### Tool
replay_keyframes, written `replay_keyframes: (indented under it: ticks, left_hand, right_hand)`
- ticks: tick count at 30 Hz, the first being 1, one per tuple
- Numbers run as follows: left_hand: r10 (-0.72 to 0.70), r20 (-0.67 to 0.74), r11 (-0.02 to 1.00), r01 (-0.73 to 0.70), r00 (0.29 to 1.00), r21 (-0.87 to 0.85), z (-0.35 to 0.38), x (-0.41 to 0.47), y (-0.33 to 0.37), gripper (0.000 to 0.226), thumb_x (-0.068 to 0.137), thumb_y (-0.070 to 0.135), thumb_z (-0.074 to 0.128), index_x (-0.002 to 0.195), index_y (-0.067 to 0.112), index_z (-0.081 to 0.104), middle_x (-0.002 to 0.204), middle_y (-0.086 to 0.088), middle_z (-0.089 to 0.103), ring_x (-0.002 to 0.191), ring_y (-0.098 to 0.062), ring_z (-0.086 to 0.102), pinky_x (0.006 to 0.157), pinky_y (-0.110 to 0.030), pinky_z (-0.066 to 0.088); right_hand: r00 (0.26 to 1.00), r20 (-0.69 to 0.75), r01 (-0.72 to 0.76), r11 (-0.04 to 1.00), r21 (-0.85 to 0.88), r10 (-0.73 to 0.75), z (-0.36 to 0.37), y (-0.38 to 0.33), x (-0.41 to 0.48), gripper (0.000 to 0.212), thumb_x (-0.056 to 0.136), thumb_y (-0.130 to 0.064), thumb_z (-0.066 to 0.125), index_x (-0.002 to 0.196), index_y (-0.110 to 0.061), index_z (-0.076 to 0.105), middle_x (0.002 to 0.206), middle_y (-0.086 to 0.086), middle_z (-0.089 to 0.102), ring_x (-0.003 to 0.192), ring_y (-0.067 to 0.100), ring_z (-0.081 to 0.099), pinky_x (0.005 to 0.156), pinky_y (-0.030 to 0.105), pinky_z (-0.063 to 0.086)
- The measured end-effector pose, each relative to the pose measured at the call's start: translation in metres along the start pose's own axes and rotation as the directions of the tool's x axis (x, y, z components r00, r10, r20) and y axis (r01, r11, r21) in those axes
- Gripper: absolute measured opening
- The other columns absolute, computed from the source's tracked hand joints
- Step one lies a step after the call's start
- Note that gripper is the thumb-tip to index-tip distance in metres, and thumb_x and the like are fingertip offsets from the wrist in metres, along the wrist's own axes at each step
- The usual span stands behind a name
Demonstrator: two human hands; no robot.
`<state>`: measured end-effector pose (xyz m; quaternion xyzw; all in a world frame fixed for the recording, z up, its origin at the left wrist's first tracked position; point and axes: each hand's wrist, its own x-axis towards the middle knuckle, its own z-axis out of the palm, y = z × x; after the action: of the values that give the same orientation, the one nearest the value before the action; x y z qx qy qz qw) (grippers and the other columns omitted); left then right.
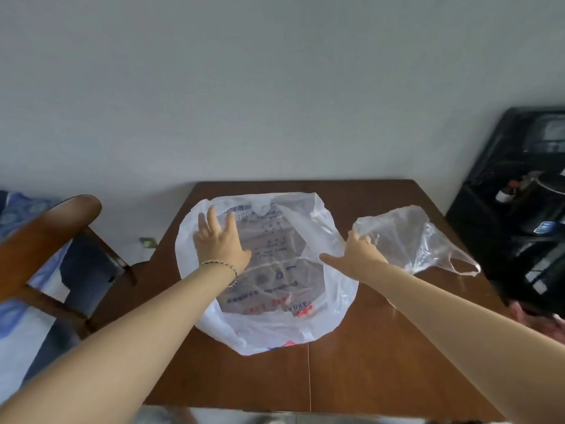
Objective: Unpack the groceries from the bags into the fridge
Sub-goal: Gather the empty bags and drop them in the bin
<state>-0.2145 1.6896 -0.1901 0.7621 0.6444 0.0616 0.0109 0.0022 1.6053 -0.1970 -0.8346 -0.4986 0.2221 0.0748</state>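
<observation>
From the head camera, a big white bag (275, 327) with writing on it lies flat in the middle of the brown table (376, 371), and the left hand (218, 243) rests on it with straight, spread fingers. The right hand (357, 255) curls its fingers round the edge of a small clear bag (409, 237) just beside the white one. A wooden chair (46, 228) stands to the left.
</observation>
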Motion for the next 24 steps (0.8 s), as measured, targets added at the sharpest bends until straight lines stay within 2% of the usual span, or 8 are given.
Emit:
replay_keyframes:
  ticks: [4,7,10,13,17,19,22,24]
  left_hand:
    - [-0.173,0.046,0.984,0.17,0.984,0.051,0.027,0.084,-0.028,0.108,0.075,0.06,0.063,0.149,0.021,-0.006,0.154,-0.016,-0.016,0.141,-0.043,-0.002,0.109,-0.058,0.015]
    - [-0.276,0.247,0.954,0.296,0.929,-0.046,0.039,0.136,-0.044,0.109,0.076,0.056,0.068,0.149,0.017,-0.004,0.153,-0.019,0.004,0.129,-0.042,0.036,0.096,-0.046,0.037]
    - [-0.255,0.507,0.867,0.427,0.823,-0.256,0.057,0.166,-0.038,0.059,0.085,0.03,0.065,0.131,0.002,0.041,0.124,-0.017,0.053,0.105,-0.035,0.057,0.08,-0.036,0.044]
    - [-0.185,0.652,0.657,0.586,0.735,-0.475,0.074,0.17,-0.005,0.018,0.092,0.019,0.054,0.088,0.002,0.054,0.083,-0.01,0.055,0.071,-0.022,0.053,0.071,-0.028,0.038]
    - [0.076,0.866,0.234,0.836,0.494,-0.497,0.067,0.16,0.054,0.06,0.086,0.066,0.043,0.105,0.01,0.056,0.106,-0.018,0.063,0.078,-0.027,0.063,0.064,-0.027,0.05]
    - [0.213,0.878,0.34,0.81,0.429,-0.478,0.067,0.154,0.076,0.093,0.066,0.079,0.053,0.133,0.015,0.042,0.13,-0.016,0.054,0.102,-0.031,0.062,0.085,-0.034,0.051]
    - [0.136,0.752,0.63,0.53,0.645,-0.568,0.078,0.15,0.094,0.079,0.075,0.034,0.072,0.139,0.013,0.03,0.118,-0.007,0.054,0.109,-0.026,0.057,0.092,-0.035,0.047]
    - [0.095,0.647,0.633,0.455,0.757,-0.626,0.084,0.151,0.094,0.064,0.082,0.005,0.06,0.139,0.014,0.033,0.124,-0.01,0.053,0.113,-0.029,0.055,0.092,-0.036,0.046]
  right_hand:
    - [0.975,0.129,-0.204,0.959,0.197,0.181,0.019,-0.016,0.062,0.099,0.084,-0.046,0.064,0.148,-0.004,0.001,0.139,0.022,0.039,0.123,0.035,0.048,0.098,0.041,0.046]
    - [0.951,0.167,-0.293,0.933,0.209,0.261,0.032,-0.023,0.09,0.074,0.092,-0.028,0.057,0.145,0.0,0.013,0.13,0.02,0.05,0.116,0.032,0.054,0.091,0.035,0.046]
    - [0.948,0.061,-0.316,0.891,0.326,0.313,0.044,-0.028,0.108,0.046,0.096,-0.01,0.04,0.141,-0.005,0.03,0.127,0.019,0.053,0.112,0.033,0.054,0.085,0.034,0.044]
    - [0.957,0.018,-0.266,0.847,0.46,0.291,0.057,-0.04,0.122,0.05,0.095,-0.002,0.032,0.144,-0.015,0.029,0.132,0.015,0.052,0.096,0.026,0.059,0.069,0.027,0.048]
    - [0.997,-0.05,-0.036,0.934,0.356,0.057,0.068,-0.068,0.125,0.068,0.086,0.007,0.033,0.142,-0.031,0.031,0.133,0.009,0.045,0.115,0.026,0.045,0.094,0.035,0.046]
    - [0.996,-0.033,0.085,0.985,0.152,-0.081,0.074,-0.082,0.122,0.063,0.087,0.002,0.034,0.142,-0.029,0.031,0.137,0.004,0.038,0.119,0.026,0.034,0.102,0.033,0.035]
    - [0.94,-0.168,0.32,0.937,0.136,-0.297,0.08,-0.077,0.113,0.048,0.084,-0.025,0.032,0.129,-0.019,0.051,0.129,-0.006,0.05,0.121,0.027,0.035,0.104,0.034,0.035]
    - [0.898,-0.259,0.435,0.807,0.398,-0.356,0.076,-0.057,0.102,0.043,0.079,-0.04,0.044,0.121,-0.035,0.052,0.122,-0.027,0.049,0.123,0.016,0.037,0.101,0.028,0.041]
